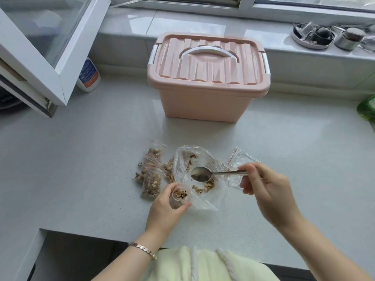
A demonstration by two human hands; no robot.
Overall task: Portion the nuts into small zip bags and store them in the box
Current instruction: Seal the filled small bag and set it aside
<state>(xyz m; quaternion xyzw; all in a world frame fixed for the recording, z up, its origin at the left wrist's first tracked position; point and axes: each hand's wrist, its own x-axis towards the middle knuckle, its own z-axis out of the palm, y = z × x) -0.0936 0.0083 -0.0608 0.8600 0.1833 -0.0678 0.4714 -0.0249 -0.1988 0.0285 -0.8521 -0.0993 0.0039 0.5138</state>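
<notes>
Fingers [168, 188] of the left hand [162, 211] curled round an open small zip bag [180, 194] holding nuts, near the front edge of the counter [81, 159], while the right hand [269, 191] pinched the handle of a spoon [200, 174] whose bowl was inside the large clear bag [182, 159], just above a few loose nuts [209, 184]. Filled small bags [151, 183] lay just left of that large bag, and an empty zip bag [241, 157] lay to its right, partly under the right hand. Toward the back edge stood the pink box [207, 102], its lid [207, 63] on
</notes>
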